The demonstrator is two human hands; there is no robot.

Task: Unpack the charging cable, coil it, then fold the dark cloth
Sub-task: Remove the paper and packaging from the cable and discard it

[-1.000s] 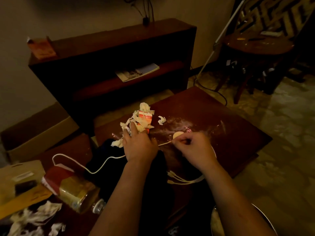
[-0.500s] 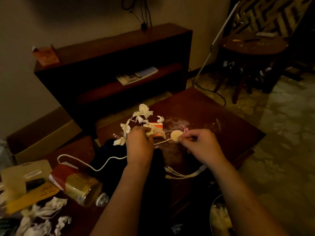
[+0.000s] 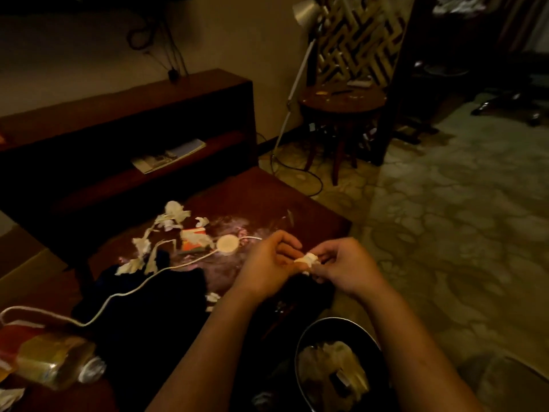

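A white charging cable (image 3: 139,288) trails across the dark wooden table (image 3: 297,209) from the far left to a round white puck (image 3: 227,244) near the middle. The dark cloth (image 3: 154,307) lies crumpled under the cable at the table's near side. My left hand (image 3: 267,263) and my right hand (image 3: 341,267) meet over the table's near right edge. Both pinch a small white scrap of wrapping (image 3: 307,259) between their fingertips. Whether the cable's end is inside that scrap is hidden.
Torn white wrapping bits (image 3: 166,230) and a red-and-white box (image 3: 193,240) litter the table. A plastic bottle (image 3: 50,364) lies at the near left. A black bin (image 3: 335,367) with rubbish stands below my hands. A low shelf unit (image 3: 133,120), a lamp stand (image 3: 292,93) and a round stool (image 3: 341,102) stand behind.
Both hands moved right, away from the paper heap, and came together on a white scrap over the bin side. The view swung right. The puck and cable stay on the table.
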